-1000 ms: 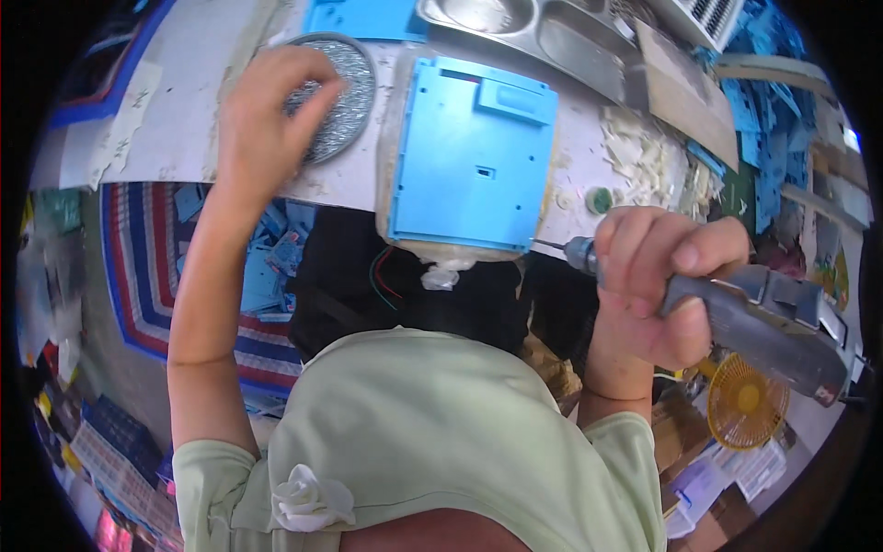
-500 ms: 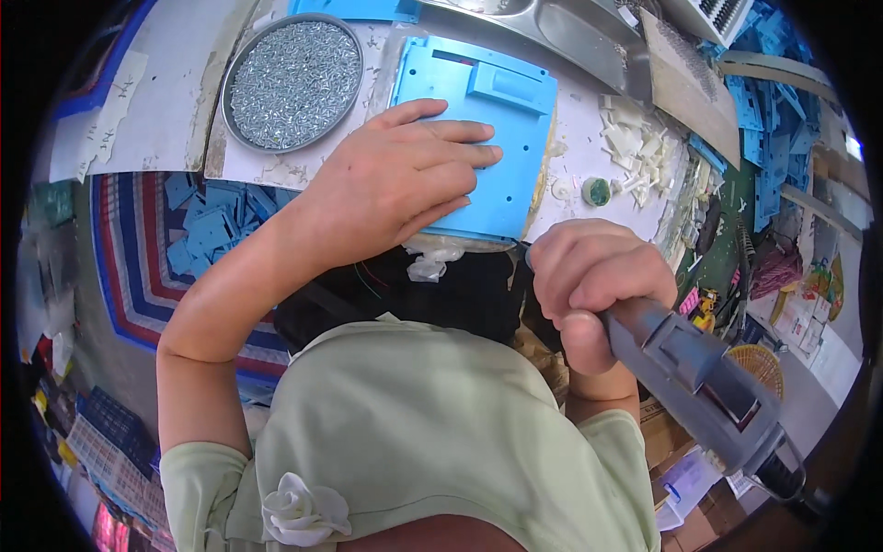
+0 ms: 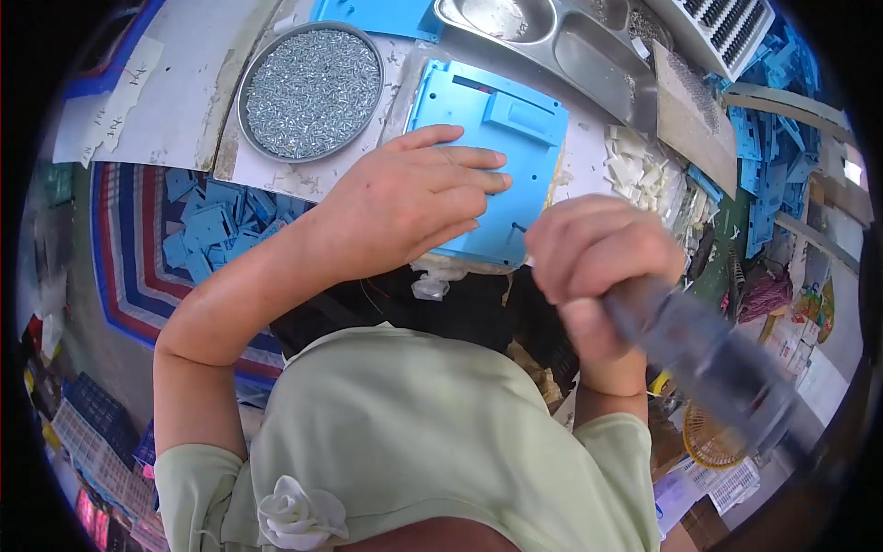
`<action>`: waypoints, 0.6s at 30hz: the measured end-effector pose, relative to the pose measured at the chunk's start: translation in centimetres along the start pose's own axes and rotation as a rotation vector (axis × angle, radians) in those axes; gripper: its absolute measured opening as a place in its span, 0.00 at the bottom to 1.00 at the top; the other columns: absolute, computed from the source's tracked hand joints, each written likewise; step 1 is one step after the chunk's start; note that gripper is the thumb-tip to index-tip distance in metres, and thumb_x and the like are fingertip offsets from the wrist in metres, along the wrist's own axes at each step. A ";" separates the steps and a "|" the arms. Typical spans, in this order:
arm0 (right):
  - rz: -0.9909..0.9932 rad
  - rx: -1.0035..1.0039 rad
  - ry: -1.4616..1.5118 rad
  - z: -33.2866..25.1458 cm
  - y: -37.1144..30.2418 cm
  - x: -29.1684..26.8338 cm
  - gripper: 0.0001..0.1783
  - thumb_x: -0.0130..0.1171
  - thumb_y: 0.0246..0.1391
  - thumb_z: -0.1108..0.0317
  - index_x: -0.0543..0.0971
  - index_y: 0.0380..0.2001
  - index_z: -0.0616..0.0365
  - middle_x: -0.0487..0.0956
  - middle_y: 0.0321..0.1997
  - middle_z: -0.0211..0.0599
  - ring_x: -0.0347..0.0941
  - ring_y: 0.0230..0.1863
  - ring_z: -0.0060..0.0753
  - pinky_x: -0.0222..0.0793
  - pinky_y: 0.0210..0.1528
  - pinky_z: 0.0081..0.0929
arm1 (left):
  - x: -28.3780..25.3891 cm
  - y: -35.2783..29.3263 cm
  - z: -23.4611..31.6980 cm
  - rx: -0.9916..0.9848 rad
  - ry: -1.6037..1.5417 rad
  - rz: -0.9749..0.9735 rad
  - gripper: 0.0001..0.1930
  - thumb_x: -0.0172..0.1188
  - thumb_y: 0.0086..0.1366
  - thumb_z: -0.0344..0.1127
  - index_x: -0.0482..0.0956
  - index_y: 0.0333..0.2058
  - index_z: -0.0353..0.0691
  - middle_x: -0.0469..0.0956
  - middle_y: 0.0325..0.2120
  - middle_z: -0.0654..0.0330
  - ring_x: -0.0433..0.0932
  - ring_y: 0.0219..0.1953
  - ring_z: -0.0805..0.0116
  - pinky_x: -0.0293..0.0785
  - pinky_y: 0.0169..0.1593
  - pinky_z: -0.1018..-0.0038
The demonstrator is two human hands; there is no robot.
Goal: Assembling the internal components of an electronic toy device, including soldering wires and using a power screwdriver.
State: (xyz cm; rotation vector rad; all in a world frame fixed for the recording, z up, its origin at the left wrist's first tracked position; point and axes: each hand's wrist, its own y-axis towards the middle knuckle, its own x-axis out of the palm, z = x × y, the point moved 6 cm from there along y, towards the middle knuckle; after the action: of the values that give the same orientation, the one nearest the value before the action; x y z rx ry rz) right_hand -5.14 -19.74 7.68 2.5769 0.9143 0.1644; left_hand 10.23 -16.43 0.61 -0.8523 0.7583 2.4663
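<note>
A light blue plastic panel (image 3: pixel 487 198) with small holes and a raised block lies on the table in front of me. My left hand (image 3: pixel 423 198) rests flat across its left side, fingers stretched out over the surface. My right hand (image 3: pixel 607 267) is wrapped around a dark grey power screwdriver (image 3: pixel 708 354), which looks blurred by motion. The tool's thin bit points at the panel's lower right part, by a hole; whether it touches cannot be made out. A round metal tray of small silver screws (image 3: pixel 311 92) stands left of the panel.
A steel compartment tray (image 3: pixel 598 64) sits at the back. White plastic pieces (image 3: pixel 635 170) are heaped to the right, beside a brown board (image 3: pixel 694 115). Blue parts fill a striped bag (image 3: pixel 115 258) at lower left, and more are piled at far right.
My right hand has brought the screwdriver up from below the panel's corner to its lower right part. The left hand stays on the panel. The whole view has shifted slightly.
</note>
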 end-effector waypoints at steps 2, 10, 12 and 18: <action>0.054 -0.068 0.109 0.0 1.3 -1.5 0.14 0.68 0.57 0.67 0.70 0.30 0.56 0.72 0.17 0.31 0.68 0.16 0.32 0.69 0.25 0.33 | -0.1 0.2 -0.3 0.016 0.008 0.013 0.10 0.67 0.63 0.31 0.80 0.42 0.41 0.82 0.54 0.62 0.76 0.62 0.60 0.67 0.66 0.52; 0.025 -0.067 0.105 1.9 2.0 -2.0 0.10 0.64 0.60 0.73 0.70 0.32 0.59 0.72 0.21 0.34 0.69 0.20 0.31 0.68 0.26 0.31 | 0.0 0.2 -0.3 -0.026 -0.037 -0.040 0.11 0.66 0.63 0.31 0.79 0.44 0.42 0.81 0.55 0.62 0.75 0.63 0.59 0.67 0.67 0.51; -0.009 -0.002 0.213 2.0 3.2 -2.7 0.11 0.64 0.60 0.72 0.70 0.31 0.60 0.72 0.20 0.34 0.69 0.19 0.31 0.67 0.25 0.30 | 0.0 0.0 -0.1 -0.035 -0.038 -0.041 0.11 0.66 0.63 0.31 0.79 0.43 0.42 0.81 0.56 0.62 0.75 0.63 0.59 0.67 0.67 0.51; 0.067 -0.106 0.182 3.5 6.7 -6.6 0.06 0.54 0.61 0.70 0.67 0.31 0.54 0.65 0.17 0.27 0.58 0.18 0.26 0.60 0.25 0.32 | 0.1 0.3 -0.4 -0.007 -0.030 -0.038 0.09 0.66 0.63 0.31 0.78 0.40 0.42 0.80 0.56 0.63 0.75 0.64 0.60 0.67 0.67 0.52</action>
State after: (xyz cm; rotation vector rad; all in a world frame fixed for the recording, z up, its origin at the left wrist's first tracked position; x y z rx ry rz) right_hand -5.58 -29.80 7.39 2.5256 0.8575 0.4600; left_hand 10.15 -16.88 0.39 -0.8230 0.7165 2.4441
